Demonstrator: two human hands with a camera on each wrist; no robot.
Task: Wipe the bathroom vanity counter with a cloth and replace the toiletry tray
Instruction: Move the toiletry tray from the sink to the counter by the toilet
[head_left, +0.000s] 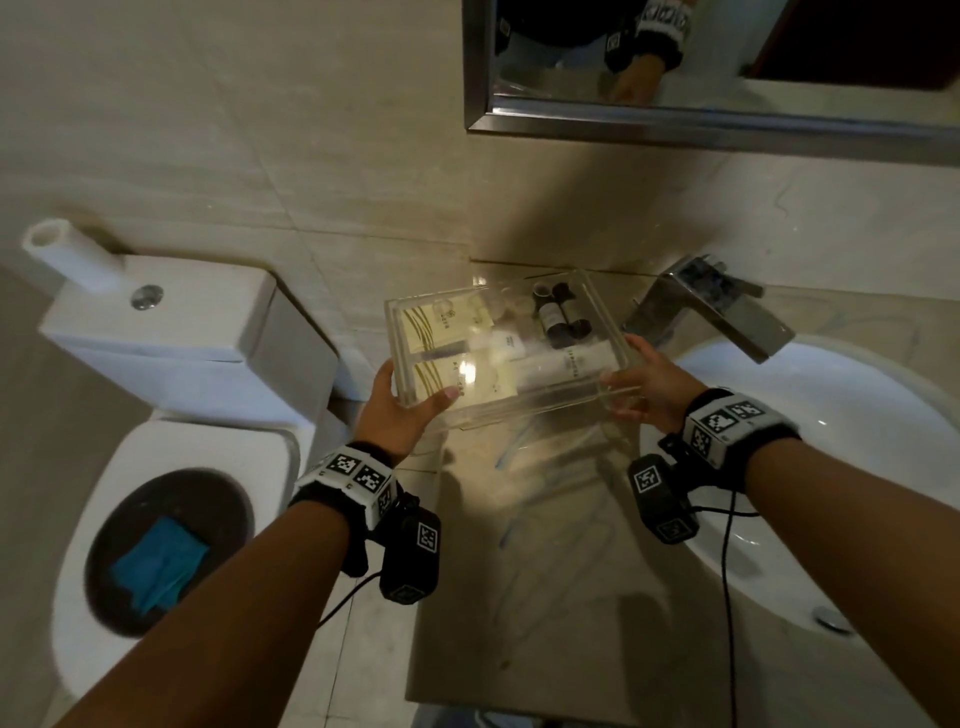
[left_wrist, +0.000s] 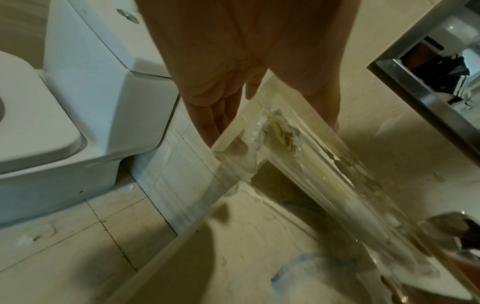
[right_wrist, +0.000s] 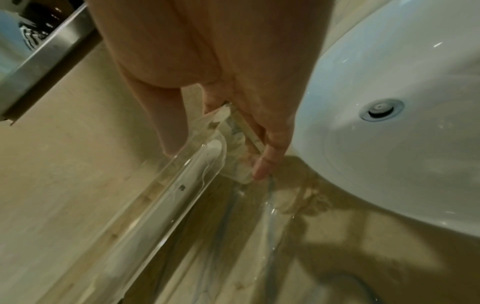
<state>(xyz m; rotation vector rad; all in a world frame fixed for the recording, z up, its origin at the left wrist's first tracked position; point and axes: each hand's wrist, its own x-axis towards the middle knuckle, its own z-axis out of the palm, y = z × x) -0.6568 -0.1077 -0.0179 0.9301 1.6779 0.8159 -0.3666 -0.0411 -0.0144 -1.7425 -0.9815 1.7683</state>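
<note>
A clear acrylic toiletry tray (head_left: 608, 306) hangs above the beige vanity counter (head_left: 545, 571), holding sachets, small dark bottles and a white tube. My left hand (head_left: 402, 402) grips its left near corner, thumb on top of the rim and fingers under the base (left_wrist: 221, 123). My right hand (head_left: 647, 382) grips the right near edge, thumb over the rim and fingers beneath (right_wrist: 270, 156). The tray's edge (left_wrist: 324, 164) shows in the left wrist view and its wall (right_wrist: 182, 185) in the right wrist view. A blue cloth (head_left: 158, 564) lies on the toilet lid.
A white basin (head_left: 831, 467) sits right of the counter, with a chrome faucet (head_left: 727, 306) just behind the tray's right end. A white toilet (head_left: 171, 364) stands left, with a paper roll (head_left: 67, 254) on the cistern. A framed mirror (head_left: 727, 67) hangs above.
</note>
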